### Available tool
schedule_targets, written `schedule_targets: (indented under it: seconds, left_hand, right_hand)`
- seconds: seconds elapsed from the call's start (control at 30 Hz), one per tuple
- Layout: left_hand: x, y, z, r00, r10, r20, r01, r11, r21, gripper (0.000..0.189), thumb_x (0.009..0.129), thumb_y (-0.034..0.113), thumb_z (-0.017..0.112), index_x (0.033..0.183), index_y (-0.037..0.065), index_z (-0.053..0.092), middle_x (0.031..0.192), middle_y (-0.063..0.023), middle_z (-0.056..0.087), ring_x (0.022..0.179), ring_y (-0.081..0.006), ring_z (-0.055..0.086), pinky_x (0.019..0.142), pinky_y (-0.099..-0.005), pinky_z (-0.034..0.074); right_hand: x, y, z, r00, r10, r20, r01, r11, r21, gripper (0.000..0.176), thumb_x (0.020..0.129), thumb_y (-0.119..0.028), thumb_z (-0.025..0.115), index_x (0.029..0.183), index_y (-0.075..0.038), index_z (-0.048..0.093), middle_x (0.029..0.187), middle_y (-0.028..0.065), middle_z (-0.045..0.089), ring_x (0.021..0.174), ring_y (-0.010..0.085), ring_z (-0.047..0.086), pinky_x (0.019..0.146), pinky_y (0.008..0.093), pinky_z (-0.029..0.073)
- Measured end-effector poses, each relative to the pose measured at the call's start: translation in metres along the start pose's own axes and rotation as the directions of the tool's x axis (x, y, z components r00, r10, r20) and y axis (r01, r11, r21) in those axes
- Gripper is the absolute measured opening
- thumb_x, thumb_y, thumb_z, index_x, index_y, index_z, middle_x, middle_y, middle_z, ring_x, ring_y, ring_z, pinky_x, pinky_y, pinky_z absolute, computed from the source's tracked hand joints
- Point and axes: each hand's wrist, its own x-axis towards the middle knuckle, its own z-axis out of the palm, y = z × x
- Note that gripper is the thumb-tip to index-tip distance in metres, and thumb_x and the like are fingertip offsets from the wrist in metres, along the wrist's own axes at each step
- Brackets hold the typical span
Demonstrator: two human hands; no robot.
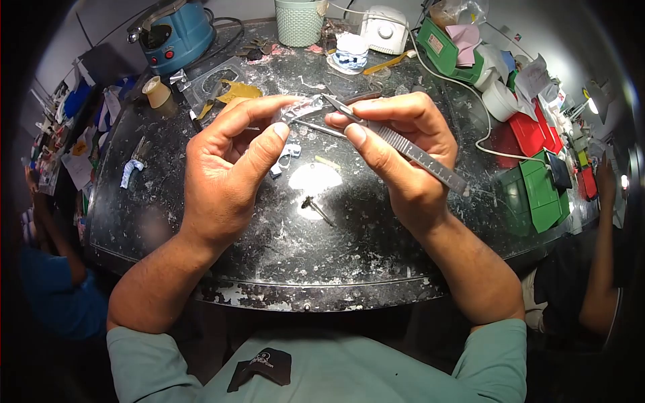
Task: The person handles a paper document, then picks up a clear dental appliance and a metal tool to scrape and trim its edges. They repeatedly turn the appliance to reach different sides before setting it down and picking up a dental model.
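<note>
My left hand (225, 154) pinches a small clear plastic piece (306, 107), shaped like a thin dental tray, between thumb and fingers. In my right hand (413, 141) is a pair of grey metal tweezers (420, 158) with a ridged grip. Its upper tip reaches the plastic's right end; whether it touches cannot be made out. Below the hands lies a small dark metal bit (321, 212) near a bright light patch. A pale blue-and-white dental cast piece (290, 152) rests on the table behind my left fingertips.
Around the black worktable (269, 248) stand a blue machine (171, 43), a woven bin (299, 23), a white device (384, 32) with a cord, a dental model (351, 52) and green boxes (543, 195). Another cast piece (130, 174) lies left. People sit at both sides.
</note>
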Motion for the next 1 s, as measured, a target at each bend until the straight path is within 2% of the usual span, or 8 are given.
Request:
schedule_targets:
  seconds: [0.2, 0.33, 0.5, 0.53, 0.63, 0.7, 0.73, 1.0]
  left_hand:
    - [0.002, -0.002, -0.006, 0.997, 0.047, 0.066, -0.052, 0.996, 0.075, 0.028, 0.092, 0.006, 0.063, 0.119, 0.001, 0.067, 0.103, -0.0033, 0.059, 0.093, -0.0077, 0.055, 0.086, -0.0223, 0.044]
    - [0.001, 0.003, -0.004, 0.996, 0.013, 0.09, -0.023, 0.993, 0.115, 0.034, 0.09, 0.013, 0.064, 0.122, 0.0, 0.066, 0.101, -0.0016, 0.058, 0.091, -0.0073, 0.052, 0.083, -0.0198, 0.04]
    - [0.001, 0.003, -0.004, 0.991, 0.061, 0.12, -0.082, 0.98, 0.179, 0.032, 0.09, 0.011, 0.065, 0.12, 0.0, 0.067, 0.1, -0.0017, 0.057, 0.092, -0.0073, 0.051, 0.082, -0.0196, 0.04]
    - [0.001, 0.002, -0.004, 0.991, 0.064, 0.12, -0.085, 0.98, 0.18, 0.032, 0.09, 0.011, 0.065, 0.12, 0.0, 0.067, 0.1, -0.0017, 0.057, 0.092, -0.0073, 0.051, 0.082, -0.0196, 0.04]
    - [0.001, 0.001, -0.003, 0.985, 0.1, 0.141, -0.121, 0.981, 0.153, 0.033, 0.091, 0.009, 0.066, 0.123, 0.003, 0.066, 0.097, -0.0058, 0.066, 0.091, -0.0106, 0.058, 0.085, -0.0237, 0.045]
    - [-0.002, 0.004, 0.003, 0.995, -0.028, 0.096, 0.033, 0.998, -0.053, 0.044, 0.093, 0.012, 0.061, 0.134, -0.003, 0.055, 0.105, -0.0067, 0.064, 0.096, -0.0102, 0.059, 0.085, -0.0224, 0.044]
    - [0.0, 0.005, -0.001, 0.99, -0.029, 0.136, 0.029, 1.0, 0.003, 0.05, 0.094, 0.014, 0.058, 0.139, -0.005, 0.046, 0.107, -0.0106, 0.067, 0.097, -0.0123, 0.062, 0.085, -0.0246, 0.046]
    - [0.002, 0.007, 0.0, 0.995, 0.027, 0.092, -0.018, 0.996, -0.092, 0.055, 0.09, 0.019, 0.053, 0.137, -0.007, 0.045, 0.105, -0.0148, 0.068, 0.096, -0.0152, 0.062, 0.081, -0.0265, 0.046]
  right_hand:
    - [0.003, 0.001, 0.003, 0.997, -0.055, -0.055, 0.049, 0.993, -0.104, 0.016, 0.094, -0.004, 0.061, 0.109, -0.002, 0.056, 0.097, 0.0111, 0.066, 0.094, 0.0157, 0.066, 0.087, 0.0289, 0.053]
    - [0.005, 0.002, 0.003, 0.998, -0.027, -0.051, 0.019, 0.988, -0.156, 0.02, 0.099, -0.01, 0.055, 0.117, -0.002, 0.059, 0.098, 0.01, 0.067, 0.095, 0.0159, 0.066, 0.087, 0.0301, 0.053]
    - [0.002, 0.005, 0.006, 0.997, -0.073, 0.032, 0.079, 0.953, -0.292, 0.026, 0.089, -0.008, 0.069, 0.114, -0.001, 0.065, 0.102, 0.0097, 0.069, 0.096, 0.0163, 0.066, 0.087, 0.0278, 0.052]
    - [0.001, 0.002, 0.002, 0.995, -0.033, 0.095, 0.064, 0.936, -0.345, 0.033, 0.085, -0.003, 0.072, 0.117, 0.0, 0.064, 0.112, 0.0094, 0.066, 0.104, 0.0161, 0.064, 0.093, 0.0287, 0.05]
    - [0.002, 0.004, 0.005, 0.995, -0.09, 0.049, 0.101, 0.932, -0.348, 0.024, 0.083, -0.006, 0.075, 0.106, -0.002, 0.069, 0.097, 0.0076, 0.07, 0.09, 0.0139, 0.066, 0.082, 0.0265, 0.052]
    - [0.002, 0.004, 0.005, 0.997, -0.068, 0.019, 0.07, 0.927, -0.369, 0.022, 0.083, -0.007, 0.075, 0.104, -0.001, 0.069, 0.095, 0.0071, 0.069, 0.088, 0.0134, 0.066, 0.08, 0.0259, 0.052]
    - [0.001, 0.003, 0.005, 0.999, -0.049, -0.017, 0.038, 0.919, -0.392, 0.02, 0.083, -0.007, 0.076, 0.101, -0.001, 0.069, 0.092, 0.0065, 0.068, 0.087, 0.0128, 0.065, 0.078, 0.0252, 0.052]
    - [0.001, 0.002, 0.004, 0.996, -0.087, 0.009, 0.084, 0.918, -0.388, 0.014, 0.082, -0.009, 0.078, 0.09, -0.002, 0.068, 0.083, 0.0037, 0.065, 0.077, 0.0101, 0.061, 0.071, 0.0239, 0.05]
